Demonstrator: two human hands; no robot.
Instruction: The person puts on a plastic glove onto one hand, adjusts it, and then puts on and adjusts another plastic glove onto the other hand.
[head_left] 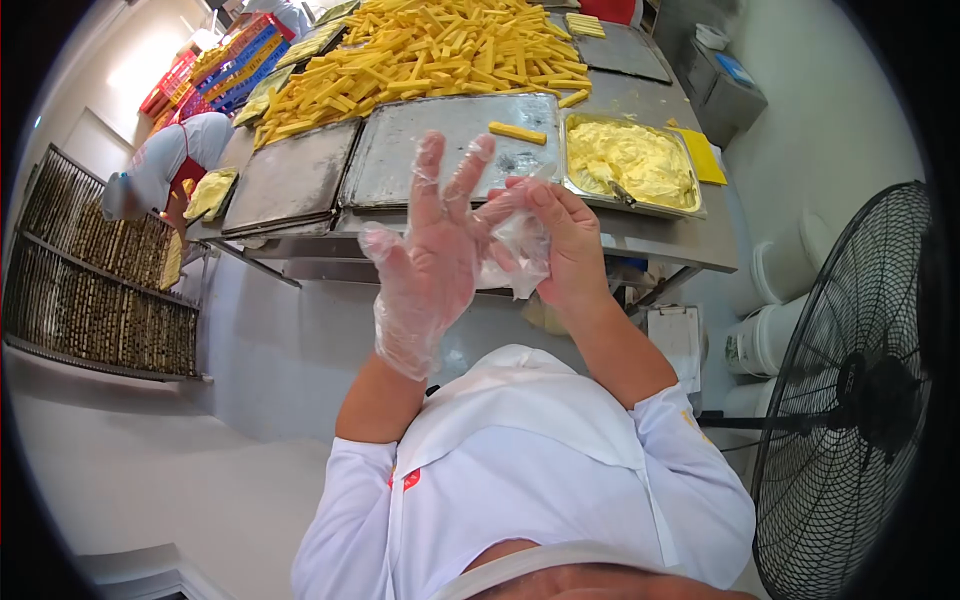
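My left hand (436,265) is raised with its palm toward me, in a clear plastic glove that wrinkles at the wrist. Its thumb and two fingers are spread, while the others reach toward my right hand. Bare and closed, my right hand (572,235) pinches thin clear plastic beside those fingers. A bunched clear plastic glove (522,248) hangs between the two hands. Beyond them, one yellow stick (517,132) lies on a metal tray (400,135). Right of that tray is a metal pan (612,203) of pale yellow creamy spread (625,160), with a utensil handle (622,194) at its front edge.
A large heap of yellow sticks (430,50) covers the table's far part. A black fan (850,390) stands close on my right, near white buckets (785,335). At left, a person (180,150) bends by a rack (100,280). Colored crates (245,65) are stacked behind.
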